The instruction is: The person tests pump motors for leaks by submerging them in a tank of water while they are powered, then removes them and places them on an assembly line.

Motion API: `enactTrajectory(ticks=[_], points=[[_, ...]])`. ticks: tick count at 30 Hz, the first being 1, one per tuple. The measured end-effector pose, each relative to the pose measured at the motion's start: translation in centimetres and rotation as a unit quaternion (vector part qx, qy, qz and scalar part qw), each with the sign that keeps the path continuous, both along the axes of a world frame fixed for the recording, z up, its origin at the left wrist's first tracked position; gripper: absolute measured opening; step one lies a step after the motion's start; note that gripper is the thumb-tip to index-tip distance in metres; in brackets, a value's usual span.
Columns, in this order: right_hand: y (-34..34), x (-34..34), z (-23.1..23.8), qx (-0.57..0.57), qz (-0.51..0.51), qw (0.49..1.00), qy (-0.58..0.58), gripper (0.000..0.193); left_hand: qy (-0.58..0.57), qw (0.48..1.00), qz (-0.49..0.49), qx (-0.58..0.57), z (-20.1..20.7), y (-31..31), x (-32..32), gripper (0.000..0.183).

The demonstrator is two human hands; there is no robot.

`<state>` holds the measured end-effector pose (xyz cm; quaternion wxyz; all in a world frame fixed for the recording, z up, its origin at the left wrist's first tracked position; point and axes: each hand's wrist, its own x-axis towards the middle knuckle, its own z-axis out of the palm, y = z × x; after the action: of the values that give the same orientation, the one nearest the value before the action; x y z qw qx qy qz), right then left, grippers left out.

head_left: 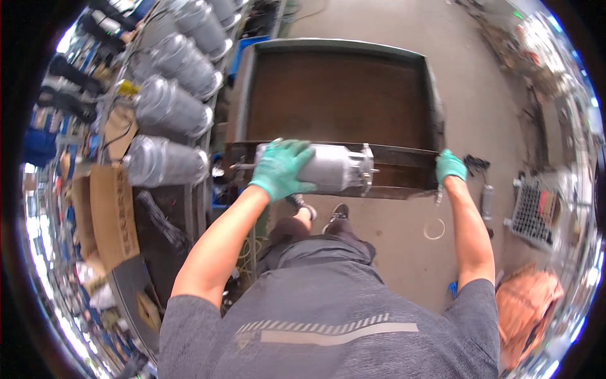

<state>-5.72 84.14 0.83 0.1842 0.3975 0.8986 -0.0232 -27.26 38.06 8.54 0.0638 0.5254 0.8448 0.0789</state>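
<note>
A silver metal cylinder (329,167), with a flange and rods at its right end, lies sideways across the near end of a brown, steel-walled tray (338,95). Over its left part curls my left hand (282,167) in a green glove, fingers across the top and thumb toward the right. My right hand (451,166), also gloved in green, is closed at the tray's near right corner, around its edge. A small metal piece (439,194) hangs just below that hand; its kind is unclear. The undersides of both hands are hidden.
Several similar silver cylinders (167,161) stand along a bench on the left. A cardboard box (113,218) and a cable bundle (163,218) lie nearer. On the right are a grey wire crate (533,211), a black cable coil (476,164) and an orange cloth-like bundle (527,306).
</note>
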Motion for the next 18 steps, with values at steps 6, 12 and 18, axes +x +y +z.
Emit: enactTrajectory(ticks=[6, 12, 18], points=[[2.6, 1.9, -4.1, 0.015, -0.027, 0.996, 0.08, 0.041, -0.037, 0.999, 0.011, -0.016, 0.3, -0.4, 0.0, 0.091], [2.2, 3.9, -3.8, -0.017, -0.058, 0.984, 0.166, 0.047, 0.035, 0.987, 0.057, 0.145, -0.3, -3.2, 0.4, 0.084], [-11.2, -0.7, 7.2, -0.315, 0.018, 0.878, 0.359, 0.044, -0.143, 0.716, 0.565, 0.385, -9.9, -16.8, 0.3, 0.027]])
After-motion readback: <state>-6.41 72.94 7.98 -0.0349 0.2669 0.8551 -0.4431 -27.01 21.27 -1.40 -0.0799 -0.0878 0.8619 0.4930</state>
